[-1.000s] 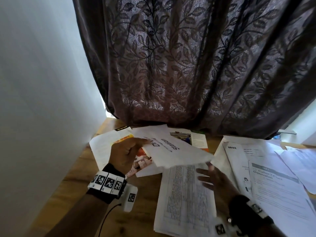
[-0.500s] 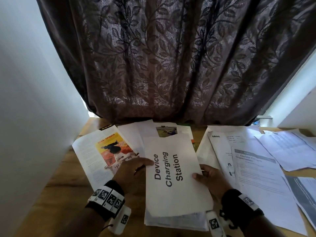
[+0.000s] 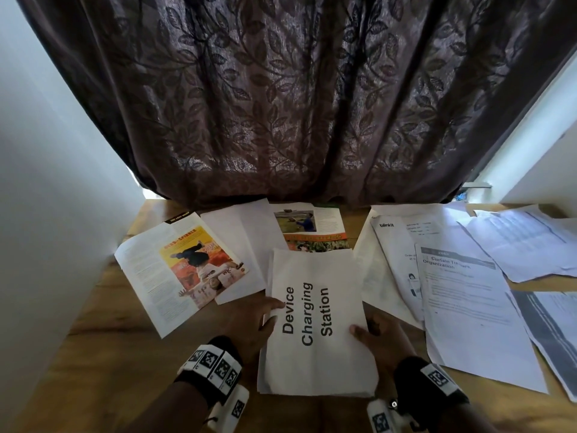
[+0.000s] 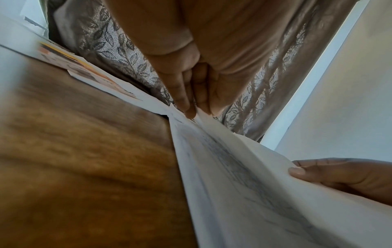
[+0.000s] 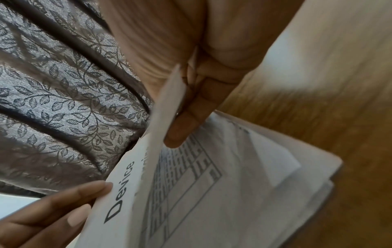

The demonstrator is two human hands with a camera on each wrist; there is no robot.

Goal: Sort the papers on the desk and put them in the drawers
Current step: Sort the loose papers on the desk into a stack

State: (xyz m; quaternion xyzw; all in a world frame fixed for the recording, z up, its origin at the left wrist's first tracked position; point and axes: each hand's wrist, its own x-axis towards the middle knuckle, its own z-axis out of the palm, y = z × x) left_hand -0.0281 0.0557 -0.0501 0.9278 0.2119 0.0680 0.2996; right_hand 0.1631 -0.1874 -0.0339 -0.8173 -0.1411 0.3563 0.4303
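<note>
A stack of white papers (image 3: pixel 315 364), topped by a sheet printed "Device Charging Station" (image 3: pixel 307 312), sits near the front of the wooden desk (image 3: pixel 103 354). My left hand (image 3: pixel 249 320) pinches the stack's left edge, thumb on top. My right hand (image 3: pixel 379 337) pinches its right edge, thumb on top. The left wrist view shows the left fingers (image 4: pixel 182 95) at the paper edge (image 4: pixel 212 151). In the right wrist view a right finger (image 5: pixel 191 114) lies under the top sheet (image 5: pixel 118 193), above a printed table page (image 5: pixel 186 176). No drawers show.
A magazine page with an orange picture (image 3: pixel 178 270) lies at the left, blank sheets (image 3: pixel 240 242) and a photo page (image 3: pixel 309 226) behind the stack. Printed documents (image 3: pixel 462 301) spread over the right side. A dark leaf-patterned curtain (image 3: pixel 296 104) hangs behind; a white wall (image 3: pixel 46 198) stands left.
The "Device Charging Station" sheet, held up by my left hand a second ago, now lies squared on the stack. Both hands have closed onto the stack's side edges.
</note>
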